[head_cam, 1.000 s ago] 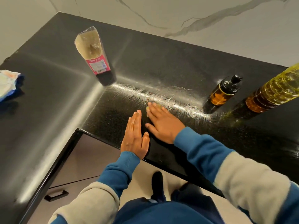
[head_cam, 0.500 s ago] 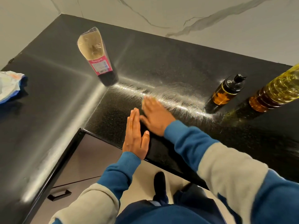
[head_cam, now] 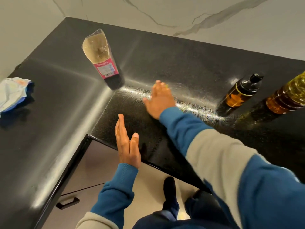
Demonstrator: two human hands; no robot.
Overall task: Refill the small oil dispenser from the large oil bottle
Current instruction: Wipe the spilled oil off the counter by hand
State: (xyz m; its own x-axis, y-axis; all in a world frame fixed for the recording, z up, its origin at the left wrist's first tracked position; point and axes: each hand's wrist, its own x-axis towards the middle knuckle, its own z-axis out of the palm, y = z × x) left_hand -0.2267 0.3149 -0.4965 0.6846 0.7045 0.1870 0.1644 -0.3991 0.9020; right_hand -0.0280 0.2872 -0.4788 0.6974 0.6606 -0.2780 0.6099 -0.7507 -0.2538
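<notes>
The small oil dispenser [head_cam: 241, 93], amber with a black pump cap, stands at the right of the black counter [head_cam: 189, 68]. Just right of it stands the large oil bottle [head_cam: 287, 96] of yellow oil, cut off by the frame edge. My right hand [head_cam: 159, 100] lies flat on the counter left of the dispenser and apart from it. A small yellowish bit shows past its fingertips; I cannot tell what it is. My left hand [head_cam: 127, 142] stands on its edge at the counter's front, fingers straight, holding nothing.
A clear packet with a pink label [head_cam: 100, 58] stands upright in the counter's corner. A crumpled white and blue cloth [head_cam: 13, 93] lies at the far left. A marble wall backs the counter. Below the counter is a drawer with a black handle [head_cam: 67, 202].
My right hand has slid across the counter, away from me. My left hand has turned from palm-down onto its edge. Both bottles stand where they were.
</notes>
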